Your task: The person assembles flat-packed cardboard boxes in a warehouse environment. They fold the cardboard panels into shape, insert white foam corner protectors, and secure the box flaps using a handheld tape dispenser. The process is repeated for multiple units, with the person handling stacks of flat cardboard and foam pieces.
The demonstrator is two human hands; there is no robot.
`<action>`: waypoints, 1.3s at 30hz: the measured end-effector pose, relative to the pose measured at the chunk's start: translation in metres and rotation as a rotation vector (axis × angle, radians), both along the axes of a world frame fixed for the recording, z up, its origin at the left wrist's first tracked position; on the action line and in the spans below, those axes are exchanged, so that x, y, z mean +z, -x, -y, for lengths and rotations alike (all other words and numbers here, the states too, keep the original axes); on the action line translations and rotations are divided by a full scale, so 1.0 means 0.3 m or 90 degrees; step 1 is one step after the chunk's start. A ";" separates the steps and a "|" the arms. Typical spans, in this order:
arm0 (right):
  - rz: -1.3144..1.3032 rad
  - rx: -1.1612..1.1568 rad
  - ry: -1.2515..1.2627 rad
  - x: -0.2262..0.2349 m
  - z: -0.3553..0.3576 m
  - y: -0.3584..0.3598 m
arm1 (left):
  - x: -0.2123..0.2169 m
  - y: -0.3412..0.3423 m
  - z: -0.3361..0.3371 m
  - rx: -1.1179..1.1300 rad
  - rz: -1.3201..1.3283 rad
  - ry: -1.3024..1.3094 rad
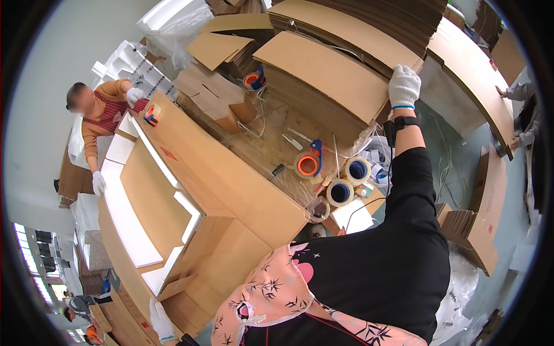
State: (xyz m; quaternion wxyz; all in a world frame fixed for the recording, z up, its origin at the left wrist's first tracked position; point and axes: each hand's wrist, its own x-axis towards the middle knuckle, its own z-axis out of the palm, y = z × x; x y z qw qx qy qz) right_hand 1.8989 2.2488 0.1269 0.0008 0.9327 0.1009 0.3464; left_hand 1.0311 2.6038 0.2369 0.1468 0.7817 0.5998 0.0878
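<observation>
My right hand (404,87), in a white knit glove, reaches far forward with its fingers curled at the near right corner of a stacked cardboard sheet (346,36). Down at the lower left, my left hand (161,324), gloved too, rests by the outer wall of a long open carton (254,199), its fingers stretched out. Inside that carton lies a flat brown panel (153,193) framed by white foam strips (130,222). Across the carton, a co-worker in a striped apron (118,118) has one gloved hand at its far left edge.
A worktable holds a blue-and-orange tape dispenser (307,164), tape rolls (340,192) and folded cardboard (216,98). Another dispenser (152,114) sits on the carton's flap. At right, another person's hands touch a long light board (470,75). Cardboard pieces (470,228) stand below it.
</observation>
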 end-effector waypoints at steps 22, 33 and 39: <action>0.112 1.048 -0.183 0.435 -0.513 1.271 | 0.192 -0.034 -0.276 0.142 1.232 0.279; -0.648 1.051 -1.134 0.452 -0.898 1.650 | -0.079 0.247 -0.361 0.320 1.293 0.000; -0.965 0.937 -1.020 0.408 -1.070 1.641 | -0.017 0.125 -0.353 0.257 1.290 0.048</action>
